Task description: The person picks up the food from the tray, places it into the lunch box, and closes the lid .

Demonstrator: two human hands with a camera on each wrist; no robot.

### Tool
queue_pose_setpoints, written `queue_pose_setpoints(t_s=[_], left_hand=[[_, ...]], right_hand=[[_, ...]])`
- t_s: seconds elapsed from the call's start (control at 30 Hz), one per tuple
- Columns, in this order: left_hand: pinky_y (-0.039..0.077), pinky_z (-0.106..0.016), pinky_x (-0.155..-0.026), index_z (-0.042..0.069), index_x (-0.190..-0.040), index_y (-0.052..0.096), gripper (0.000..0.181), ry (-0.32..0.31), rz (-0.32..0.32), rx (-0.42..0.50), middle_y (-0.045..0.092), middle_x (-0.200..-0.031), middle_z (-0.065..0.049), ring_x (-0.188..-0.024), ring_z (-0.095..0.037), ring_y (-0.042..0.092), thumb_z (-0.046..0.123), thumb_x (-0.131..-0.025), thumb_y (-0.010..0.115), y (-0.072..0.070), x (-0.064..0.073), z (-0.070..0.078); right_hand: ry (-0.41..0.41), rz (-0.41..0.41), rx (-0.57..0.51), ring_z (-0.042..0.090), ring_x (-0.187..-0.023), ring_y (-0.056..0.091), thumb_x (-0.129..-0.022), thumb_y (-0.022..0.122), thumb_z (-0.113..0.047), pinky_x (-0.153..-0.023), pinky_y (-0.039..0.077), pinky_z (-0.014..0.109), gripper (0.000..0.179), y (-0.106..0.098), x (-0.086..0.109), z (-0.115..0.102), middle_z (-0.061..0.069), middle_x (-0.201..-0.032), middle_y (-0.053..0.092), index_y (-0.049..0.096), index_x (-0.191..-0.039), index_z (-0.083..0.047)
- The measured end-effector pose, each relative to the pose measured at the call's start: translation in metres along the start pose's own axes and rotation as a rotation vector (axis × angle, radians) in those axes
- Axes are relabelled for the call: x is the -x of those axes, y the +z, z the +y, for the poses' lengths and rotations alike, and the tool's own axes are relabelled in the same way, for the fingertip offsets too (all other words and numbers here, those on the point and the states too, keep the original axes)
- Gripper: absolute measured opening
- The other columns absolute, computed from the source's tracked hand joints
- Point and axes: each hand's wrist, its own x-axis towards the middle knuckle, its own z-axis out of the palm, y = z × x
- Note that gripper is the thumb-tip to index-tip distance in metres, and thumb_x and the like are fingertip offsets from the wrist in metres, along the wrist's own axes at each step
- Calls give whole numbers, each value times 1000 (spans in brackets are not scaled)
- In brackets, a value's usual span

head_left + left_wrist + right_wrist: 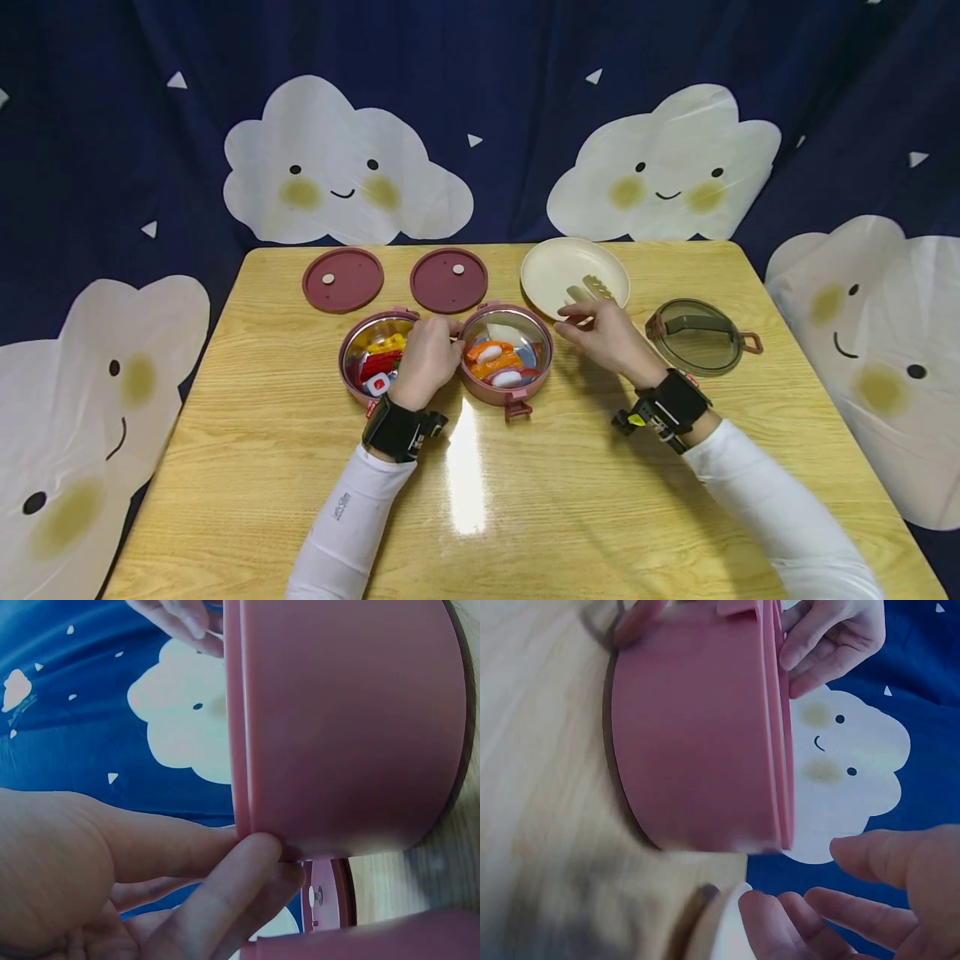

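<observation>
My left hand (427, 354) pinches the near-left rim of the right pink lunch box bowl (352, 727) between thumb and fingers. This bowl (476, 392) has a steel lining and side clasps. Orange and white toy food pieces (495, 362) lie inside it. Left of it, partly behind my left hand, stands a second pink bowl (347, 379) with yellow, red and white toy food (380, 364). My right hand (603, 333) hovers right of the gripped bowl, by the plate's near edge. In the right wrist view its fingers (870, 915) are apart, with nothing between them.
Behind the bowls lie two maroon lids (345, 283), each with a pale knob. A cream plate (551, 271) at the back holds beige tongs-like utensils (598, 287). A clear lid with pink clasps (697, 350) lies at the right. A dark curtain (510, 67) hangs behind.
</observation>
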Motion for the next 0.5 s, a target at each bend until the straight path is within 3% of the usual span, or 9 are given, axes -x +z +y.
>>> queue_pose_setpoints(t_s=[0.13, 0.23, 0.37, 0.5], left_hand=[[61, -49, -95, 0, -121, 78, 26, -4, -2, -1, 78, -119, -20, -113, -36, 74, 2, -96, 73, 0, -1, 1], [61, -49, -96, 0, -121, 78, 26, -10, -5, 0, 79, -119, -20, -114, -36, 74, 3, -96, 73, 0, 0, 2], [61, -48, -95, 0, -122, 78, 26, -14, -6, 3, 78, -120, -19, -113, -35, 74, 3, -97, 73, 0, 0, 2], [62, -46, -93, 0, -125, 76, 28, -18, -3, 1, 78, -122, -19, -114, -34, 74, 6, -98, 72, -1, 2, 1]], right_hand=[[31, -29, -150, 39, -85, 75, -101, 70, -11, -69, 65, 43, 32, 8, -2, 5, 30, -113, 75, 71, -126, 10], [62, -47, -227, 27, -81, 75, -101, 69, -10, -69, 65, 41, 33, 13, -3, 7, 31, -109, 75, 70, -127, 11], [131, -93, -331, 10, -77, 72, -103, 66, -9, -72, 66, 37, 35, 19, -3, 7, 34, -116, 72, 67, -132, 11], [164, -113, -398, 5, -74, 72, -103, 64, -5, -74, 66, 36, 35, 24, -4, 8, 38, -120, 69, 64, -134, 13]])
